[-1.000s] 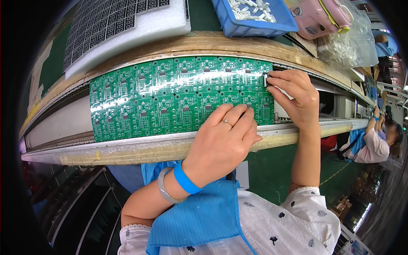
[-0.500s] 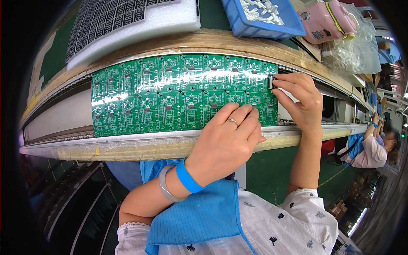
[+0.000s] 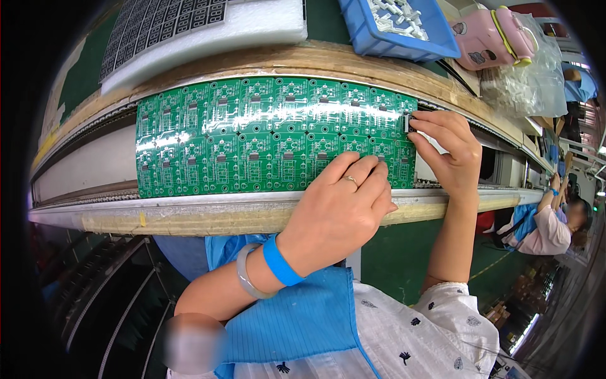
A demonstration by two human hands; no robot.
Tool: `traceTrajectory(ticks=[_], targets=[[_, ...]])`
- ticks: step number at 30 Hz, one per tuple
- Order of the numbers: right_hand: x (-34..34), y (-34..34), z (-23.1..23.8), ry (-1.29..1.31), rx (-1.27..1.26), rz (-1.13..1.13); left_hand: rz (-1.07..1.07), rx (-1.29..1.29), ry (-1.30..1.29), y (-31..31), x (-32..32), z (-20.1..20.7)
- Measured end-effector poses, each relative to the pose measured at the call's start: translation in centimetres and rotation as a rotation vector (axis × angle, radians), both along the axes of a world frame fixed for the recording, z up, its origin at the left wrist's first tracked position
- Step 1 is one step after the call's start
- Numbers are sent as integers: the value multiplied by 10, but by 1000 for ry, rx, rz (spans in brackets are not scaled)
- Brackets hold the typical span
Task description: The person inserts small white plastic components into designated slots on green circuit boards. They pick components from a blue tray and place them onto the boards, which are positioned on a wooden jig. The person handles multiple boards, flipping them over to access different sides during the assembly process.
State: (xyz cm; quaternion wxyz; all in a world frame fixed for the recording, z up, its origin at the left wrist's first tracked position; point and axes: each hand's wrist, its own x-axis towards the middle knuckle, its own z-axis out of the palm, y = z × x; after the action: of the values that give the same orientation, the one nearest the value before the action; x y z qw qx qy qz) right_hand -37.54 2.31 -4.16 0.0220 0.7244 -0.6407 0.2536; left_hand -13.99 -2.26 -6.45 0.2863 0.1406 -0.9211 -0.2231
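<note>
Shifted rightward in view with green circuit panel: pinching small component in right hand; resting unclenched left hand on panel, likely steadying it.

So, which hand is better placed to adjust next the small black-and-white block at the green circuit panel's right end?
Probably the right hand: it pinches the block. The left hand lies across the panel's near edge, apart from it.

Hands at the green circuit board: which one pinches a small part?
The right hand, pinching a small part at the right edge of the board; the left hand, palm-down, shows none.
</note>
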Motion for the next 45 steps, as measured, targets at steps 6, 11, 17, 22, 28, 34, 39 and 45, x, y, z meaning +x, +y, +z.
traceTrajectory(ticks=[6,11,17,22,28,34,39,45], targets=[[1,0,1,-8,-1,9,3,5,-6,1,0,-1],[2,0,0,-3,-3,5,-1,2,-7,0,0,0],[2,-1,-3,-40,0,0,5,12,2,0,1,-1],[1,-2,-1,-61,23,0,13,16,11,1,0,-2],[-2,-4,-2,-121,49,34,20,7,23,2,1,-3],[-8,-4,-3,-164,67,71,15,41,25,3,1,-4],[-8,0,5,-246,38,29,16,86,8,-2,0,8],[-35,20,4,-861,413,-306,129,52,-68,-29,-17,44]])
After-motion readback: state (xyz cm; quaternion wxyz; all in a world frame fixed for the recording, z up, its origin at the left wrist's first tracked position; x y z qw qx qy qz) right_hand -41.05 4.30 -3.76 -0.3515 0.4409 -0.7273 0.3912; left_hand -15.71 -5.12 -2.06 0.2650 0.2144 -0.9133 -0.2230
